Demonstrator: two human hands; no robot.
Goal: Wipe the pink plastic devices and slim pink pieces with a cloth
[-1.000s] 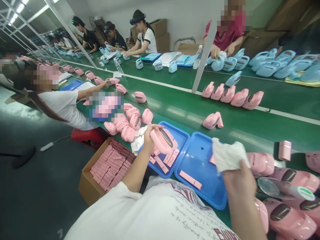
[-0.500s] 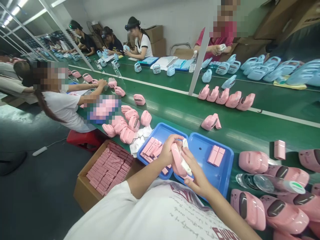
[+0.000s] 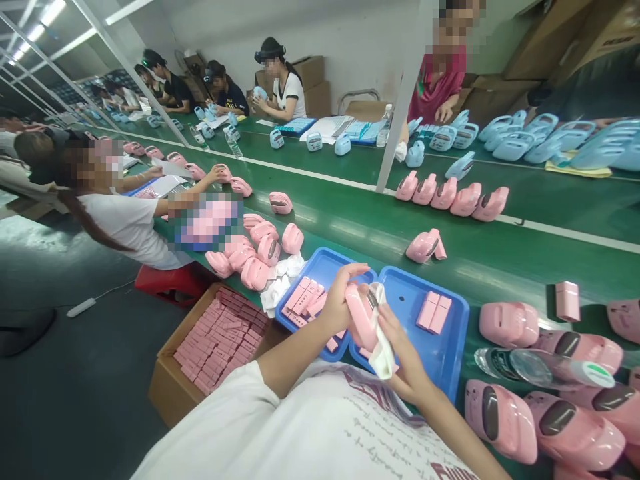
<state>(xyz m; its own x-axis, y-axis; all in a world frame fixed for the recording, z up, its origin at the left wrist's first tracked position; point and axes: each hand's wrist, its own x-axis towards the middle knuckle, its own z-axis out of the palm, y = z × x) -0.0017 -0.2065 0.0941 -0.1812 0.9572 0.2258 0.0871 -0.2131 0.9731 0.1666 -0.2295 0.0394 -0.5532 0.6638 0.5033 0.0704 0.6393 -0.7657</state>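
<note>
My left hand point(image 3: 338, 301) is closed round a glossy pink plastic housing point(image 3: 361, 321) with a dark window, held tilted over two blue trays in front of my chest. With my right hand point(image 3: 403, 350) I press a white cloth point(image 3: 383, 355) against the housing's right side; part of the cloth hangs down below. Under my left hand, the left tray point(image 3: 324, 255) holds several pink rectangular blocks point(image 3: 301, 293). Two more pink blocks point(image 3: 433, 311) lie in the right tray point(image 3: 443, 363). My palms and the cloth hide part of the housing.
Several pink housings point(image 3: 500, 420) and a clear bottle point(image 3: 540, 367) lie at right. More housings point(image 3: 255, 272) and crumpled white cloths point(image 3: 276, 292) are at left. A carton of pink blocks point(image 3: 220, 340) stands below the table edge. Co-workers sit opposite and at left; a post point(image 3: 400, 113) rises mid-table.
The cloth has spread out and now hangs lower over the housing, whose dark window has come into view. My right hand has shifted slightly down. Across the table, a co-worker's arm has reached forward.
</note>
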